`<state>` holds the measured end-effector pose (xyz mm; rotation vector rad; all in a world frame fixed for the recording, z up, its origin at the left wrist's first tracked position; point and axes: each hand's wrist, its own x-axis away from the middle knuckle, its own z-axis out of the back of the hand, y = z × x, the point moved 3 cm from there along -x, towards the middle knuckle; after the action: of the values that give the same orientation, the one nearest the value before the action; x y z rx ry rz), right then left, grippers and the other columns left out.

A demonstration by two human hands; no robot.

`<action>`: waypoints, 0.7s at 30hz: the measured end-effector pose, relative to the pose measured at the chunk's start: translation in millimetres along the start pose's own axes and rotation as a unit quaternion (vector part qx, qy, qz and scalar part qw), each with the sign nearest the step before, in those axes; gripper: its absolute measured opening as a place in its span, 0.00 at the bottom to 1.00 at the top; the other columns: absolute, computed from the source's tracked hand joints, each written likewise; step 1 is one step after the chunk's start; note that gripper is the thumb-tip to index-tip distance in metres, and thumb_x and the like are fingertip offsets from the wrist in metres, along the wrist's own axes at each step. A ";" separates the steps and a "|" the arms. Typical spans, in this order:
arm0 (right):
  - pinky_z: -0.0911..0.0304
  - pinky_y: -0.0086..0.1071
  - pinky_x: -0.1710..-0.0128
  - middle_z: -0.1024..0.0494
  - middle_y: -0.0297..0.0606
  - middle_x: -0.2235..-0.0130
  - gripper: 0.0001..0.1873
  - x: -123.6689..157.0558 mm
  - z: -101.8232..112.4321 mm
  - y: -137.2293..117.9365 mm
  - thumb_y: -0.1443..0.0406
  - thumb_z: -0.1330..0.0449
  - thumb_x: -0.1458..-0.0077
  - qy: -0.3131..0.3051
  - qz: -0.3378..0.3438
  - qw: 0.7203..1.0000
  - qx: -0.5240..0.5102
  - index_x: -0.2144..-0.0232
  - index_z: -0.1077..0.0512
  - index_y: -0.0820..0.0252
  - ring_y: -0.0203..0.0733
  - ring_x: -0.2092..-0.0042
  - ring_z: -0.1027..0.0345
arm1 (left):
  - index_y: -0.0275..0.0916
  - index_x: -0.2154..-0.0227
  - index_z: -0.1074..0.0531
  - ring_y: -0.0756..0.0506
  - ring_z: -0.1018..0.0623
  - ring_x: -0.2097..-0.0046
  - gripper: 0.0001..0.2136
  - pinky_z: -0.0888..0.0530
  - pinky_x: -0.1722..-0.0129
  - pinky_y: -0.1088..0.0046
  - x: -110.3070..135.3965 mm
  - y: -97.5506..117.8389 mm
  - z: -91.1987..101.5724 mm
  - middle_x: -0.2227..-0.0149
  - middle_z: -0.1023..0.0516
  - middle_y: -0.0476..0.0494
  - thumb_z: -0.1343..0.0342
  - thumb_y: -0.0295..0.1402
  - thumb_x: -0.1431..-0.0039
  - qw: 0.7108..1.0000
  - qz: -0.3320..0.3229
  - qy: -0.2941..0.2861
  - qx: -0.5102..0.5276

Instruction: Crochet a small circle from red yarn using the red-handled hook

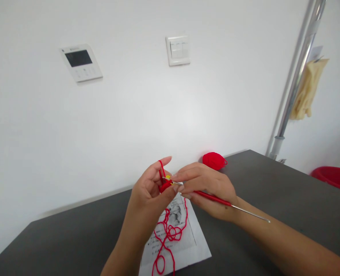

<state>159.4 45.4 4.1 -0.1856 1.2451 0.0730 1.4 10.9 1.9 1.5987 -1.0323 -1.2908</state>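
Observation:
My left hand (150, 191) pinches a small red crochet piece (165, 186) with a yellow marker (168, 178) on it, and red yarn loops over its raised index finger. My right hand (207, 188) grips a crochet hook (224, 202) with a red handle and a metal shaft. The hook's tip meets the piece between my two hands. Loose red yarn (167, 234) hangs down from the piece onto a printed paper sheet (184, 245) on the dark grey table (273, 191). A red yarn ball (214, 160) lies behind my right hand near the wall.
On the white wall hang an intercom panel (80, 62) and a light switch (178, 50). A metal pole (294, 80) stands at the table's far right corner with a beige cloth (307, 90) hanging on it. A red basin (335, 177) sits at the right edge.

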 end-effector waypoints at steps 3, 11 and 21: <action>0.25 0.34 0.53 0.16 0.45 0.59 0.05 -0.8 0.3 1.3 0.69 0.41 0.35 0.020 -0.010 0.999 -0.040 0.60 0.25 0.60 0.40 0.54 0.22 | 0.41 0.51 0.22 0.51 0.23 0.68 0.25 0.26 0.67 0.76 2.0 5.6 -3.8 0.70 0.23 0.50 0.29 0.29 0.56 0.999 0.024 -0.003 0.031; 0.26 0.31 0.57 0.16 0.40 0.61 0.04 4.1 3.8 6.9 0.71 0.36 0.40 0.082 -0.101 0.985 -0.117 0.64 0.22 0.58 0.38 0.57 0.22 | 0.40 0.52 0.21 0.50 0.23 0.65 0.20 0.27 0.63 0.75 3.5 10.3 2.9 0.68 0.22 0.47 0.32 0.30 0.50 1.000 0.019 -0.007 0.022; 0.26 0.33 0.56 0.16 0.40 0.58 0.07 12.4 0.8 14.8 0.70 0.35 0.40 0.079 -0.133 0.971 -0.183 0.61 0.21 0.56 0.39 0.56 0.22 | 0.38 0.55 0.21 0.50 0.23 0.66 0.17 0.27 0.64 0.75 5.8 17.1 2.6 0.71 0.21 0.49 0.34 0.29 0.50 0.998 -0.024 0.048 -0.032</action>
<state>161.8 59.5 -8.9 -0.6872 1.3472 0.0564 -2.1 -0.4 15.8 1.6283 -0.8909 -1.2539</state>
